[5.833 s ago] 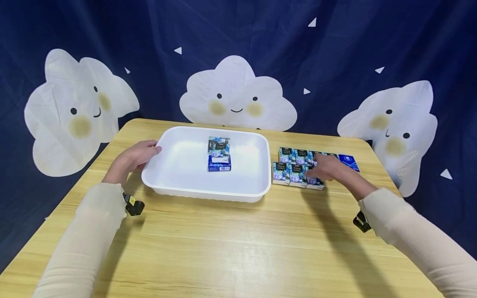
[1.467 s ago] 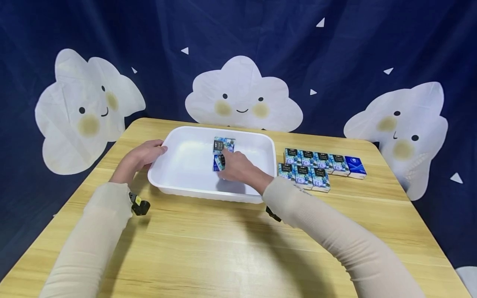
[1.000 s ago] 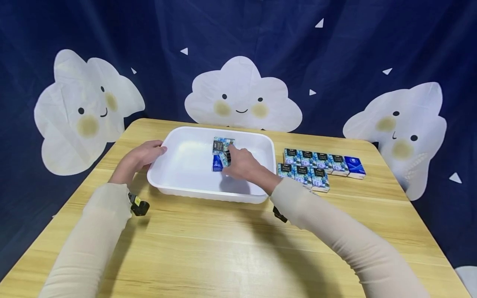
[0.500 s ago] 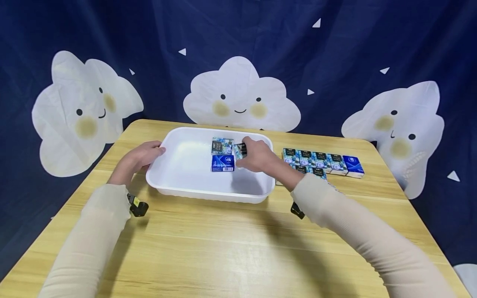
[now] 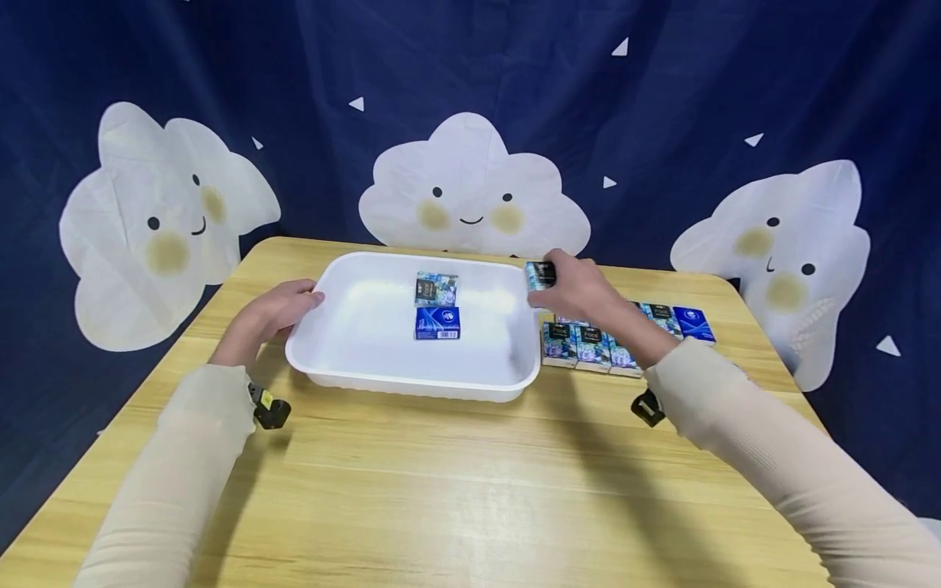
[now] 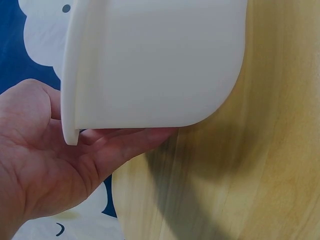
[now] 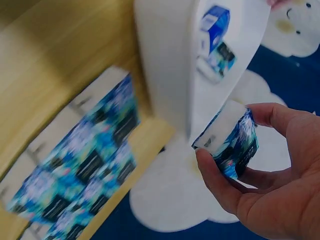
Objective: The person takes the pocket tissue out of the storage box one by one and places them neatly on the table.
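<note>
My left hand (image 5: 283, 306) grips the left end of a white plastic tray (image 5: 412, 388). In the left wrist view, its fingers (image 6: 125, 145) lie under the tray's rim. My right hand (image 5: 581, 286) pinches a small floral pocket tissue pack (image 5: 540, 276) between thumb and fingers, raised at the tray's right rim. The right wrist view shows this held tissue pack (image 7: 232, 137) with its white side and blue floral wrapper. Inside the tray lie a floral tissue pack (image 5: 436, 289) and a dark blue tissue pack (image 5: 437, 322), one behind the other.
Right of the tray, several floral tissue packs (image 5: 592, 347) stand in two rows, partly hidden by my right hand and forearm. A dark blue pack (image 5: 693, 323) ends the back row. Behind the wooden table (image 5: 412, 490) hangs a navy curtain (image 5: 470, 57) with clouds.
My right hand has lifted a floral tissue pack off the ones in the tray and carried it right to the tray's right rim. My left hand has kept its hold.
</note>
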`<move>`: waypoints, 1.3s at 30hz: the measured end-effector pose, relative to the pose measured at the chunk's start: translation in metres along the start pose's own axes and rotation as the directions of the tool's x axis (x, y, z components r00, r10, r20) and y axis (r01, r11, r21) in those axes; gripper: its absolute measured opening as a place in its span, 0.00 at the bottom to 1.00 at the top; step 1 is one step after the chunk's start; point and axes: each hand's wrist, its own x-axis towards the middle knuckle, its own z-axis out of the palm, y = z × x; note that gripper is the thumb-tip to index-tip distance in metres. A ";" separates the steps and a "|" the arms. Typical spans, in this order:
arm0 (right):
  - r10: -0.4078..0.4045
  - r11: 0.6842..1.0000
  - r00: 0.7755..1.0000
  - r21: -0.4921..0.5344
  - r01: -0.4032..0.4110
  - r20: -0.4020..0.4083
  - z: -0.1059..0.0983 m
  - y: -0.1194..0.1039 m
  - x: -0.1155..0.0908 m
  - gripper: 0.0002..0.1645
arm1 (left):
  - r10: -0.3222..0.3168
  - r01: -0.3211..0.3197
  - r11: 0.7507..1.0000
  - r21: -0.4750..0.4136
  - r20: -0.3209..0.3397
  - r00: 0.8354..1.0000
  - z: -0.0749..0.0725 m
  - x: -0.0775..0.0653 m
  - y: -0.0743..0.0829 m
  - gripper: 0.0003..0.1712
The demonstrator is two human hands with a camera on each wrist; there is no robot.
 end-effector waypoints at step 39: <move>0.197 0.977 0.971 -0.110 -0.183 0.134 -0.010 0.162 -0.052 0.56 | 0.006 -0.006 1.000 -0.001 -0.004 1.000 0.000 0.002 -0.002 0.35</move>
